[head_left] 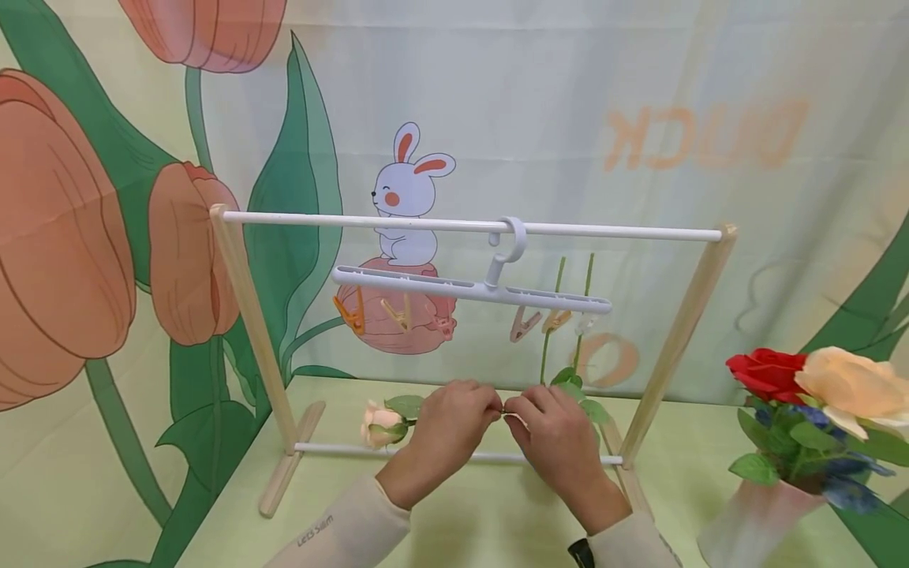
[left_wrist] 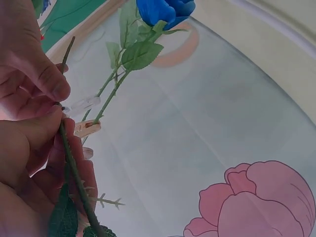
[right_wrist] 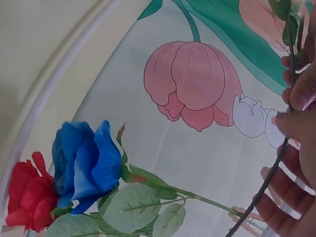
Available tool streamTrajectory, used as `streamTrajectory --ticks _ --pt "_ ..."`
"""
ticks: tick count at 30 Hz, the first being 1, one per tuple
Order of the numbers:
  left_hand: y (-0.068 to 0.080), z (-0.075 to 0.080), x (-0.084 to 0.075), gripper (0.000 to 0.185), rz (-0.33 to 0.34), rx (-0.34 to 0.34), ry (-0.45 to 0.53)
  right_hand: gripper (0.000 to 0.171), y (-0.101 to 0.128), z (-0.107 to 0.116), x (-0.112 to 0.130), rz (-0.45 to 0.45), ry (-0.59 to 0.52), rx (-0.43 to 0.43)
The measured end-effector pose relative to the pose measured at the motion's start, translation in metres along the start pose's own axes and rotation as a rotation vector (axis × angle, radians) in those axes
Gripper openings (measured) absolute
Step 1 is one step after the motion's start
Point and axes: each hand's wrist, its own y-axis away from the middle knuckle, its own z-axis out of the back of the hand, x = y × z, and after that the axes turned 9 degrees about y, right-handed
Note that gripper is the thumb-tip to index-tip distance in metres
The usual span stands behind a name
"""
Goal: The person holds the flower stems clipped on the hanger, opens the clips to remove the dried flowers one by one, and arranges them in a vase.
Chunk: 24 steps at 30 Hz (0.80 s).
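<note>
A peach artificial rose lies sideways above the table, its head pointing left in the head view. My left hand pinches its dark green stem with thumb and fingers. Close beside it, my right hand pinches the same stem further along, the fingertips of both hands nearly meeting. Above them a white hanger hangs from a rack bar, small clips along its underside. Two flowers hang head down from clips on its right half: a blue rose and a red rose.
The wooden rack stands around the hands, with a lower white bar behind them. An orange clip and a yellow clip hang at the hanger's left. On the right stands a vase of artificial flowers.
</note>
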Motion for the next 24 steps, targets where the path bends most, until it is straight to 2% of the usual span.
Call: streamTrajectory --ticks 3,7,15,20,24 --pt "0.001 -0.001 0.000 0.004 -0.020 -0.015 0.000 0.016 0.001 0.001 0.001 -0.024 0.001 0.002" --pt "0.001 -0.004 0.001 0.005 -0.059 -0.069 0.030 0.015 0.002 0.004 -0.002 -0.060 0.017 -0.002" --pt "-0.002 -0.004 0.001 0.012 -0.187 -0.190 0.136 0.019 0.006 0.015 -0.015 -0.198 0.074 -0.020" --pt "-0.005 -0.005 0.000 0.012 -0.207 -0.216 0.147 0.020 0.009 0.022 -0.023 -0.260 0.084 -0.054" --pt "-0.006 -0.005 -0.003 0.012 -0.222 -0.200 0.178 0.020 0.013 0.027 -0.031 -0.323 0.113 -0.050"
